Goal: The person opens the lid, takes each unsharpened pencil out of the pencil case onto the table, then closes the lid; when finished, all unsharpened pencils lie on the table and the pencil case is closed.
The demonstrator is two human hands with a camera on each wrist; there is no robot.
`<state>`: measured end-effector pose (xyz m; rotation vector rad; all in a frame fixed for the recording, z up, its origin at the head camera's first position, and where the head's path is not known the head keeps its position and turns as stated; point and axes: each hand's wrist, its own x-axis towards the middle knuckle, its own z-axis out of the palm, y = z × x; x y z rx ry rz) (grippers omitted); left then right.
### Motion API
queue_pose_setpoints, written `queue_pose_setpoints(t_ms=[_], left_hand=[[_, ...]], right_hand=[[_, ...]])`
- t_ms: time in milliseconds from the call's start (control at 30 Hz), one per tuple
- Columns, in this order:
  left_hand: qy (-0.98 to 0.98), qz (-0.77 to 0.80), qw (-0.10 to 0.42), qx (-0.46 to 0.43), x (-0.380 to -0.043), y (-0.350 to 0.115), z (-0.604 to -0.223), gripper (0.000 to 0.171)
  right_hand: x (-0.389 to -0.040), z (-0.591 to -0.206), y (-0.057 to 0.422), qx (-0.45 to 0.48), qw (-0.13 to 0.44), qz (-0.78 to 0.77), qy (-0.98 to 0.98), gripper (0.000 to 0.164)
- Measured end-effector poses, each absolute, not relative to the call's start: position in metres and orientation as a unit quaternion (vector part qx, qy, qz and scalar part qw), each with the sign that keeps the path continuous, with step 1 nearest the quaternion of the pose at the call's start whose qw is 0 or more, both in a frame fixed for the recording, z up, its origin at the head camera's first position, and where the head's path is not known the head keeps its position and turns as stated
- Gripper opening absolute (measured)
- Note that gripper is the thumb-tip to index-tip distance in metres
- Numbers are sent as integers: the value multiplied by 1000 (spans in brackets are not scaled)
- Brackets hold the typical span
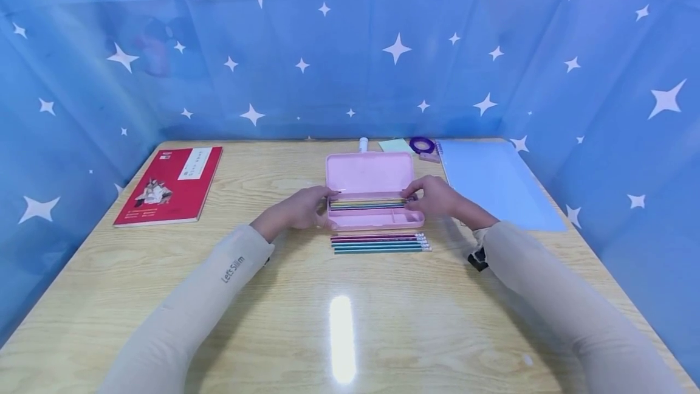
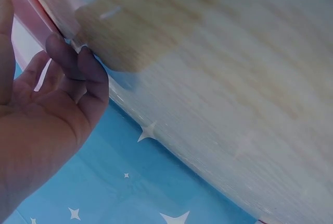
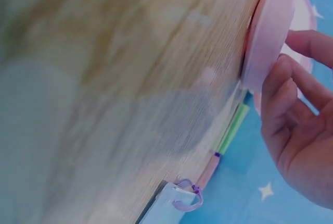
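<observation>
A pink pencil case (image 1: 369, 173) lies with its lid raised in the head view. Several coloured pencils (image 1: 367, 204) lie lengthwise in its tray. At the case's left end, my left hand (image 1: 306, 208) grips the end wall, with its index fingertip near the hinge side and its thumb by the front corner. My right hand (image 1: 434, 195) reaches over the right end and pinches the pencils at their eraser ends; its fingers partly hide those ends. In the right wrist view, its index finger (image 3: 307, 44) bends over the rim. In front of the case, several maroon and teal pencils (image 1: 377, 244) lie in a row.
A red book (image 1: 169, 186) lies at the left of the wooden table (image 1: 262, 333). A light blue spiral notebook (image 1: 494, 184) lies at the right. Behind the case are a white cylinder (image 1: 363, 145), pale green paper (image 1: 395, 145) and a purple tape roll (image 1: 422, 145). A starry blue cloth (image 1: 350, 78) hangs behind.
</observation>
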<state>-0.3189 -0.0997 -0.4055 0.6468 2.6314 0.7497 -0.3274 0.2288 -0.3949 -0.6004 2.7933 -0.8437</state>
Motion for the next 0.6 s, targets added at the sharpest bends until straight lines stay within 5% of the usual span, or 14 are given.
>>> queue_pose_setpoints(t_ms=[600], left_hand=[[926, 255, 166, 223, -321, -99, -405, 97]], right_hand=[[-335, -398, 235, -236, 103, -314, 914, 15]])
